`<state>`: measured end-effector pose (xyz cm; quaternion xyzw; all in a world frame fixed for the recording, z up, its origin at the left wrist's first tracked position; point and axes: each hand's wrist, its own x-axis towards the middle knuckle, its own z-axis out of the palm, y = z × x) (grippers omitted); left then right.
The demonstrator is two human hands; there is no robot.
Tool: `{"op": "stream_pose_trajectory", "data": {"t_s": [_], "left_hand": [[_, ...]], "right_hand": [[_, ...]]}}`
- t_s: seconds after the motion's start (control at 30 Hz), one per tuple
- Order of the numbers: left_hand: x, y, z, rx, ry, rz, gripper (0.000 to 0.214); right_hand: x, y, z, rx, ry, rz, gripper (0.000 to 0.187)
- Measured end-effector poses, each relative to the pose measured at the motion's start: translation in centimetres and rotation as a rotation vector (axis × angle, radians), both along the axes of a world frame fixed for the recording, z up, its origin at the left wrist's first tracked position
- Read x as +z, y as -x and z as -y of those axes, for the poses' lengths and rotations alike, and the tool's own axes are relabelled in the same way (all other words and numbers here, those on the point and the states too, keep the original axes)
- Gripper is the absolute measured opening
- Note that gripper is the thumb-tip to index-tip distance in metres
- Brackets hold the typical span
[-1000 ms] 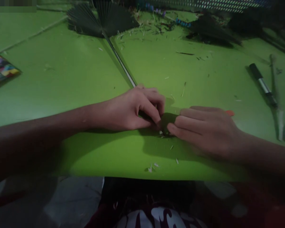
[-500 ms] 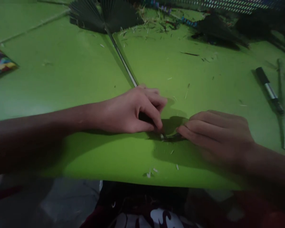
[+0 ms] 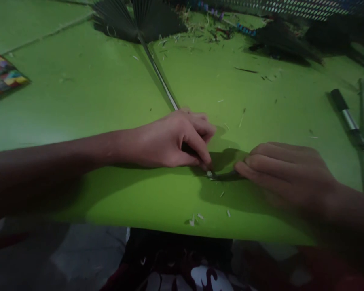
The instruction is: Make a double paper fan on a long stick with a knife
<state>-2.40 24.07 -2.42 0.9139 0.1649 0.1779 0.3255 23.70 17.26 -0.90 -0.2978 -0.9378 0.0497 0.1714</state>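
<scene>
A dark, pleated fan-shaped leaf [image 3: 160, 24] lies at the far side of the green table. Its long thin stem [image 3: 160, 76] runs toward me and passes under my left hand [image 3: 189, 139]. Thumb and fingers of that hand are closed on the stem, whose pale cut end shows just beyond the fingertips. My right hand [image 3: 286, 169] is closed, pinching a thin dark strip [image 3: 226, 176] that reaches across to the stem's end. Whether the strip is a peeled piece of stem or a blade, I cannot tell.
Pale shavings [image 3: 200, 217] lie near the front edge of the green table [image 3: 79, 93]. A black marker [image 3: 347, 115] is at right, a colourful woven piece [image 3: 6, 74] at left. More dark leaves [image 3: 285, 40], scraps and a perforated basket [image 3: 306, 9] are at the back.
My right hand has drawn slightly rightward from the left, and more of the dark strip shows between them. The whole view has shifted a little. My left hand keeps its grip.
</scene>
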Motion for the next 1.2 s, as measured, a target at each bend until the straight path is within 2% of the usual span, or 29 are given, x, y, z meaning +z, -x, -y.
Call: {"op": "stream_pose_trajectory", "data": {"t_s": [0.43, 0.77, 0.93, 1.2], "left_hand": [[0.0, -0.1, 0.3, 0.026, -0.011, 0.002, 0.015], [0.0, 0.1, -0.1, -0.03, 0.056, -0.04, 0.013], [-0.1, 0.0, 0.2, 0.0, 0.033, -0.061, 0.016], [0.1, -0.1, 0.6, 0.047, 0.026, -0.082, 0.02]], "right_hand": [[0.0, 1.9, 0.2, 0.066, -0.026, -0.014, 0.02], [0.5, 0.0, -0.4, 0.012, 0.114, 0.046, 0.032], [0.4, 0.3, 0.0, 0.004, 0.054, 0.056, 0.031], [0.2, 1.4, 0.3, 0.068, -0.028, 0.05, 0.03]]}}
